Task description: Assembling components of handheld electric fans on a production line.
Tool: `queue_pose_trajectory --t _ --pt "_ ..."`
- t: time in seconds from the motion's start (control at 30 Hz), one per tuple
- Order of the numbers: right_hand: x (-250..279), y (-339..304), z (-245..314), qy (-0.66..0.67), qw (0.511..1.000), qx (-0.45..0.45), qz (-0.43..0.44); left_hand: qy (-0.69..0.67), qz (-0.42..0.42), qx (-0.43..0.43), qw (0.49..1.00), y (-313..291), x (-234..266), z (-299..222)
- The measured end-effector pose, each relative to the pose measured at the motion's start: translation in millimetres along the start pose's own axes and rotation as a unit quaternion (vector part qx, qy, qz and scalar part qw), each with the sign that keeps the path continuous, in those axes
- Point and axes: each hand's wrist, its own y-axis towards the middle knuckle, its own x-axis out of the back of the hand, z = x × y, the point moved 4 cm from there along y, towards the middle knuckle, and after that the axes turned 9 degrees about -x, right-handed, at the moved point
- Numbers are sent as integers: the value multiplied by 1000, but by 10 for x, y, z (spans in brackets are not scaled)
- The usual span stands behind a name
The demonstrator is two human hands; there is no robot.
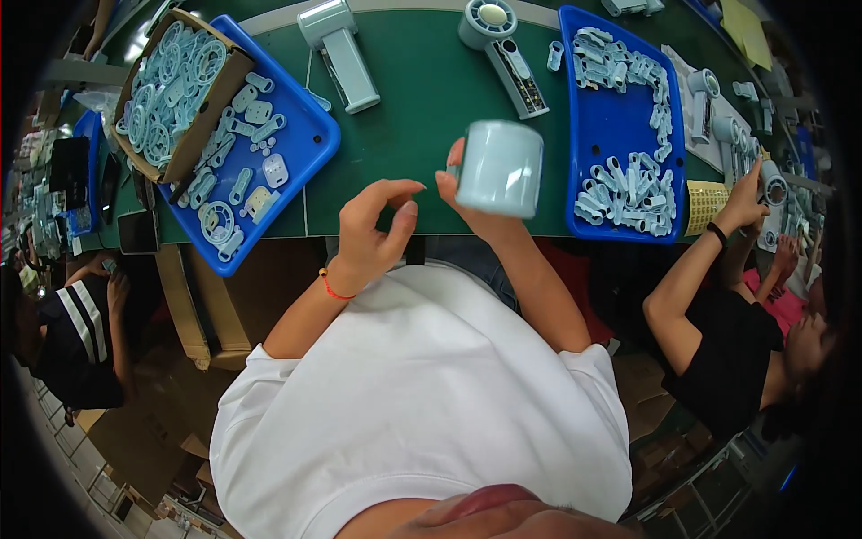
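My right hand (pixel 496 230) grips a glossy pale blue cylindrical casing (pixel 499 169), raised over the near edge of the green table (pixel 413 117). The fingertips show at its left side; the rest of the grip is hidden behind it. To its left, my left hand (pixel 370 232) is empty, with thumb and forefinger apart and the other fingers bent. Farther back lies a pale blue handheld fan body (pixel 348 67). Beside it, a second fan (pixel 514 76) has its handle open, with inner parts showing.
On the left, a blue tray (pixel 310 139) holds loose pale blue parts and a cardboard box (pixel 202 121) of rings. At right, another blue tray (pixel 620 126) contains several small clips. A yellow sheet (pixel 708 207) lies beside it. Co-workers (pixel 718 332) (pixel 85 332) sit on both sides.
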Motion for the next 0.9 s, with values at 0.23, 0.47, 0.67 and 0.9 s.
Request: queue_pose_trajectory --t 0.23,0.47,0.67,0.9 --pt "0 -8 -23 -251 948 193 43 4 126 -239 963 -113 -214 -405" --pt "-141 -31 480 -443 859 256 4 198 79 -389 896 -117 -284 -841" --pt "58 -156 446 -563 806 172 67 416 228 -159 866 153 -187 -288" --pt "239 -284 206 -487 855 177 3 454 244 -188 836 317 -272 -175"
